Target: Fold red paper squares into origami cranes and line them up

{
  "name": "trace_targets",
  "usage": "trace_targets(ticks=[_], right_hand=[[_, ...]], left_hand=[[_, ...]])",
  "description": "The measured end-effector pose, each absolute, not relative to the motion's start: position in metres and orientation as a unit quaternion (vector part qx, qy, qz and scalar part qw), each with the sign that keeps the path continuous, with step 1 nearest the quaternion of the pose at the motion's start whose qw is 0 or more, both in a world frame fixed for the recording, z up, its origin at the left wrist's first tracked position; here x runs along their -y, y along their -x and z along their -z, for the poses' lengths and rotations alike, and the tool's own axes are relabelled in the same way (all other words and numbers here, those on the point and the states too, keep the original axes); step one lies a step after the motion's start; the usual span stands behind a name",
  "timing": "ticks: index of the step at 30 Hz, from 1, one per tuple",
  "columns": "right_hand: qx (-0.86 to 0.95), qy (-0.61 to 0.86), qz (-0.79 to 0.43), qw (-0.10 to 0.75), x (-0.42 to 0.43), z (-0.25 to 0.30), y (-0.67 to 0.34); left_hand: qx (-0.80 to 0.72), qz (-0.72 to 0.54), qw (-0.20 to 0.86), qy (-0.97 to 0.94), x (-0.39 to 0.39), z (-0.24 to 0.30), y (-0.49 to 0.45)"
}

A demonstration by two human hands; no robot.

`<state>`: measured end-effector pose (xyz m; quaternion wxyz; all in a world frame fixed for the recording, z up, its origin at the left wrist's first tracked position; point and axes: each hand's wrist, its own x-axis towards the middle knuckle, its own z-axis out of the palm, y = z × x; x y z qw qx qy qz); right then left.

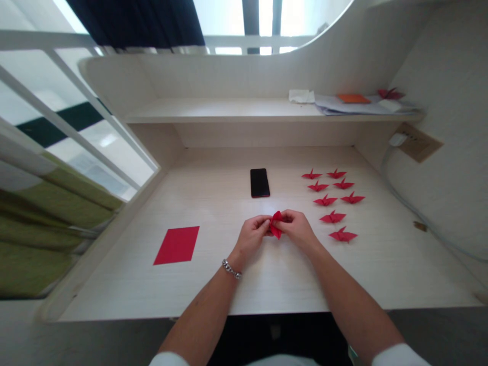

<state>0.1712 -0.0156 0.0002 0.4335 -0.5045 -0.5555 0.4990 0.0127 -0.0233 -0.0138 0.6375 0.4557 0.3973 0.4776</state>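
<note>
Between my two hands is a red folded paper crane [276, 226], held just above the middle of the desk. My left hand [252, 235] pinches its left side, a chain bracelet on the wrist. From the right, my right hand [296, 229] grips the crane with thumb and fingers. The fingers cover part of the paper, so its full shape is hidden. To the right stand several finished red paper cranes [333, 217] in two rough columns. A flat red paper square [177, 245] lies on the desk at the left.
A black phone [260, 183] lies beyond my hands on the pale desk [221, 173]. The shelf [229, 109] above carries papers [331, 105], an orange piece [353, 98] and another dark red folded paper [391, 94]. A cable [396, 190] runs down the right wall from a socket.
</note>
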Motion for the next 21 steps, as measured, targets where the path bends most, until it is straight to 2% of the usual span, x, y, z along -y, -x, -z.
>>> trace_targets(ticks=[10, 17, 21], right_hand=[[0.558, 0.521, -0.472, 0.442, 0.0157, 0.005, -0.1696], [0.534, 0.439, -0.583, 0.426, 0.0165, -0.0004, -0.1735], [0.531, 0.453, -0.578, 0.423, 0.0155, 0.0023, -0.1743]], left_hand=[[-0.386, -0.469, 0.641, -0.469, 0.023, 0.0103, -0.0099], [-0.401, -0.482, 0.646, -0.436, 0.0218, 0.009, -0.0086], [-0.414, -0.482, 0.632, -0.444, 0.0203, 0.0111, -0.0094]])
